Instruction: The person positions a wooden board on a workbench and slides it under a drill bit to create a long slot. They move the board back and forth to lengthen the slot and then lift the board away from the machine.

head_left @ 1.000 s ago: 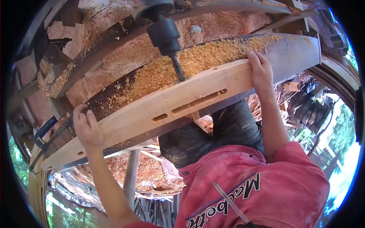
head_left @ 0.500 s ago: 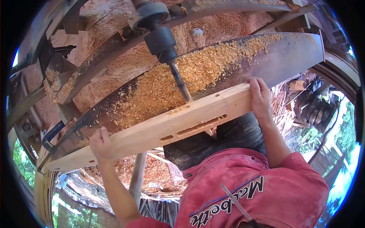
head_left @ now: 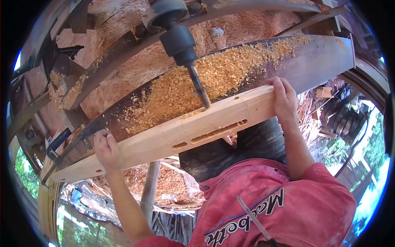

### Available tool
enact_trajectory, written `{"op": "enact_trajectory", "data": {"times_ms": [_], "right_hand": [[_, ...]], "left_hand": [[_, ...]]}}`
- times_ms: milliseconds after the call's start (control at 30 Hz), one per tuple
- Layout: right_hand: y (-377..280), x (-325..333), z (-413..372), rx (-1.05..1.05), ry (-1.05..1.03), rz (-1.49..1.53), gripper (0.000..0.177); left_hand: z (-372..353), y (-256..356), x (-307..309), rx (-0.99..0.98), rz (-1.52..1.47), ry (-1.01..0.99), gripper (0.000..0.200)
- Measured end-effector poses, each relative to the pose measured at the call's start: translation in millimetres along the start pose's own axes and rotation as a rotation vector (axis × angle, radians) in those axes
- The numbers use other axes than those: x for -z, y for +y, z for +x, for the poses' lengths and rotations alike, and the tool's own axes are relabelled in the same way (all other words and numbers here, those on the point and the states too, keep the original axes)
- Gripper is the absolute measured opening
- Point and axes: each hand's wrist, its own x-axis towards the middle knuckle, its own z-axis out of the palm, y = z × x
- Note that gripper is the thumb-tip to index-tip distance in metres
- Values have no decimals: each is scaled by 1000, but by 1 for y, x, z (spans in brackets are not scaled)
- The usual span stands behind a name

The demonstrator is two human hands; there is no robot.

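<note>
A long, pale wooden beam point(head_left: 222, 117) with slots and small holes cut in it lies slantwise in front of me. My left hand point(head_left: 108, 151) is closed around its left part, fingers curled over the far edge. Toward the other end, my right hand point(head_left: 285, 101) grips the beam with the fingers over its top. Between the hands, a drill bit point(head_left: 198, 85) in a dark chuck point(head_left: 177, 43) meets the beam's far face at a hole. Whether the bit is spinning cannot be told.
A metal worktable point(head_left: 317, 57) heaped with wood shavings point(head_left: 218, 70) runs behind the beam. A clamp point(head_left: 57, 146) sits at its left end. Metal machine bars point(head_left: 230, 12) cross above, and a wooden post point(head_left: 150, 185) stands below the beam.
The bit's contact point sits slightly farther right along the beam's hole. My left hand's fingers have lifted and loosened a little; both hands stay on the beam.
</note>
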Motion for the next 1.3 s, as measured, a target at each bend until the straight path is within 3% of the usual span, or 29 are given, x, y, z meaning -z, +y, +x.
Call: {"op": "enact_trajectory", "data": {"times_ms": [100,300,533,600,667,700,733,767,800,833,867,933,1000,1067,1133,1200,1267,1300], "right_hand": [[0,1,2,-8,-2,-49,35],[2,-1,6,32,5,-73,37],[-4,-3,8,27,31,-76,38],[-7,0,11,50,26,-280,35],[47,26,33,460,-65,-745,36],[64,44,53,425,-217,-876,38],[56,29,43,589,-10,-871,28],[55,30,46,594,-33,-884,29],[57,33,54,569,-61,-776,29],[32,14,40,125,-31,-272,37],[30,8,39,131,-65,-261,37],[27,11,43,-68,1,-118,44],[32,13,45,-56,28,-129,43],[35,19,47,155,-29,-394,39],[71,33,56,700,56,-936,38],[50,24,48,816,62,-867,34],[3,4,32,179,3,-377,34],[-6,0,28,131,22,-272,35]], "left_hand": [[0,-14,-2,-170,110,49,25],[6,-5,0,-143,74,16,39],[9,-16,-2,-96,93,-13,30],[9,-13,-1,-111,23,13,28],[9,-20,-5,-150,79,98,26],[11,-16,-2,-141,41,80,30],[11,-20,-6,-142,54,133,33],[10,-23,-9,-145,64,152,32],[11,-21,-9,-147,75,176,32],[10,-21,-11,-142,83,210,32],[6,-23,-9,-117,109,213,32],[9,-19,-11,-158,122,242,32],[11,-18,-11,-182,121,247,32],[13,-18,-10,-147,117,215,33],[15,-22,-8,-162,105,153,28],[22,-13,-3,-95,-4,66,31],[23,-4,1,-102,-18,79,32],[23,-3,2,-96,-28,63,32]]}}
